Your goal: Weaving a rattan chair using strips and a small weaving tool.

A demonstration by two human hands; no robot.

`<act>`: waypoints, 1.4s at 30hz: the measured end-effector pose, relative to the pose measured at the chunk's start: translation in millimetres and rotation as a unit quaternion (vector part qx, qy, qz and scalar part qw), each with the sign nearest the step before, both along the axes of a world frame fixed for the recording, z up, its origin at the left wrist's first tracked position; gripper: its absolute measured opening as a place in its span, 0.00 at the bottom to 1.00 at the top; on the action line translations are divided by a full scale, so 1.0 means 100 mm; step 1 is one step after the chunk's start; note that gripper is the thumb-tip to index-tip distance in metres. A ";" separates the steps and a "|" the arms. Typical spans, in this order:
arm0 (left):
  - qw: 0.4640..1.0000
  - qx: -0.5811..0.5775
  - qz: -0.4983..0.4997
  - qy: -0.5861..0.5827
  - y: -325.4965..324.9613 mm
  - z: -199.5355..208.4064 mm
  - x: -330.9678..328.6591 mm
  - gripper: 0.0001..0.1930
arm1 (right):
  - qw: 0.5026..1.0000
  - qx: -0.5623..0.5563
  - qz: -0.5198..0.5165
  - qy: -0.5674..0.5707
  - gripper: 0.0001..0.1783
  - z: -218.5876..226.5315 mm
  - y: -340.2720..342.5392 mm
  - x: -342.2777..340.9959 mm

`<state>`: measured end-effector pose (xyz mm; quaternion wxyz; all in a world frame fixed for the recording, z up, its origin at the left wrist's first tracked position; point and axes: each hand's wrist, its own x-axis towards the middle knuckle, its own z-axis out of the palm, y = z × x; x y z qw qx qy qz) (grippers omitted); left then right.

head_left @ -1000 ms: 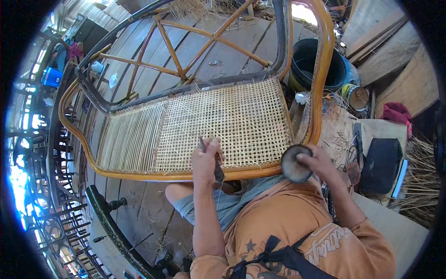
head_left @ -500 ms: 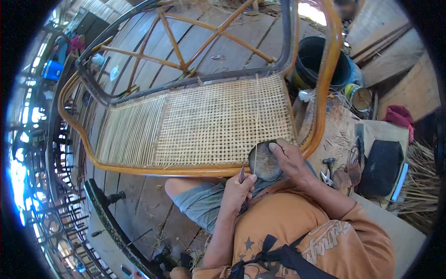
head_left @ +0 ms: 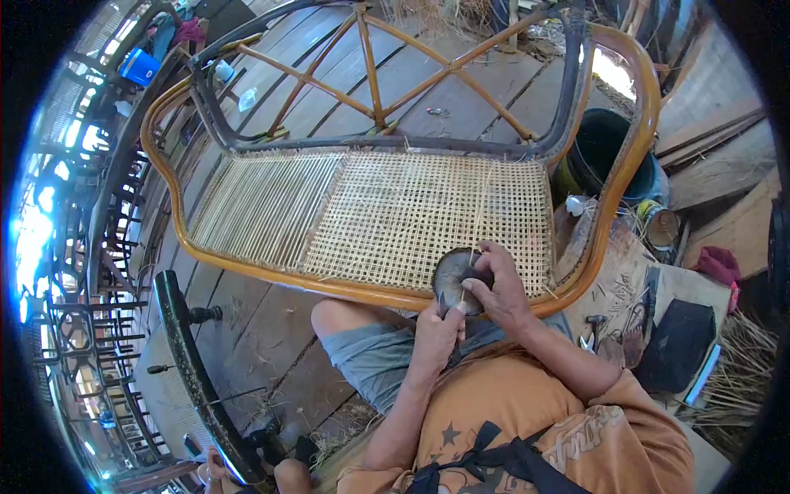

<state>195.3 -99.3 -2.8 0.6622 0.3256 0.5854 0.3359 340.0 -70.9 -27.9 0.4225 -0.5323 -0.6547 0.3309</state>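
My left hand [head_left: 436, 336] is closed around a small pointed blade [head_left: 442, 303] and sits at the near edge of a dark round pad [head_left: 449, 270] by my lap. My right hand [head_left: 500, 290] is closed over the pad's right side, fingers bent and thumb pressed down. A thin pale cane strip [head_left: 473, 257] runs across the pad between my two hands. Just beyond lies the woven cane seat [head_left: 411, 210], open lattice on its right and parallel strands on its left. Its glossy rattan frame [head_left: 362, 293] passes close to both hands.
To the right are a dark bucket [head_left: 599, 152], a can [head_left: 658, 222], pliers [head_left: 587, 339], a hammer [head_left: 596, 319], a black case [head_left: 677, 346] and loose fibres [head_left: 745, 362]. A dark curved rail [head_left: 177, 329] stands at left. Another person's hand [head_left: 216, 468] shows at lower left.
The whole view has shifted, so the seat appears turned and further right. My right hand's fingers have curled over the pad, and my hands are closer together. Less of the strip shows.
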 end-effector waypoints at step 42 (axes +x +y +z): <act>0.998 -0.051 -0.029 -0.027 0.38 0.43 0.05 0.07 | 0.789 -0.288 -0.506 -0.197 0.14 -0.68 -1.38 2.66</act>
